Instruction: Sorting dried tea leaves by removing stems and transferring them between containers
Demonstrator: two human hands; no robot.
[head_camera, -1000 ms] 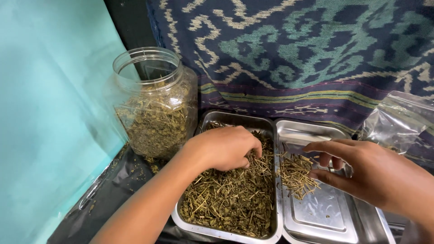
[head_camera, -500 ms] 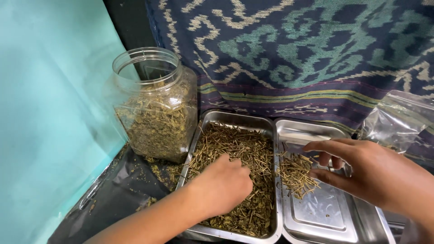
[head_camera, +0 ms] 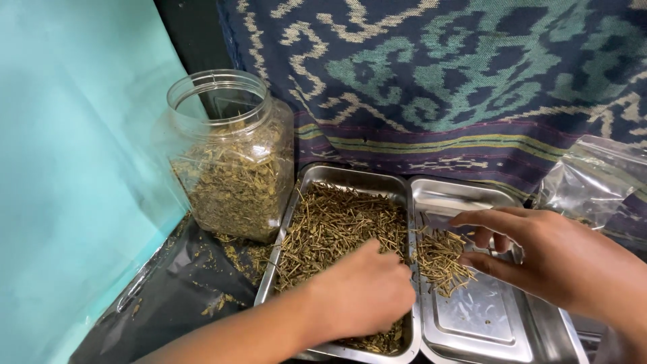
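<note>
In the head view, my left hand [head_camera: 364, 296] lies palm down in the left steel tray [head_camera: 350, 176], at its near right corner. Its fingers [head_camera: 377, 248] are curled loosely into the dried herb stems [head_camera: 330, 226], and I cannot tell if they pinch anything. The stems are thin, short and olive-brown, mixed with crumbled leaf, and they fill this tray.

My right hand [head_camera: 566, 259] hovers over the right steel tray [head_camera: 485, 320], the fingers [head_camera: 482, 219] half open and the thumb just beside a small heap of sorted sticks [head_camera: 438, 259]. It grips nothing that I can see. This tray is shiny and mostly bare.

A clear plastic jar [head_camera: 229, 155] with the same herb stands to the left, without lid. A clear plastic bag [head_camera: 593, 178] lies at the right, and a patterned woven cloth [head_camera: 438, 74] hangs behind.
</note>
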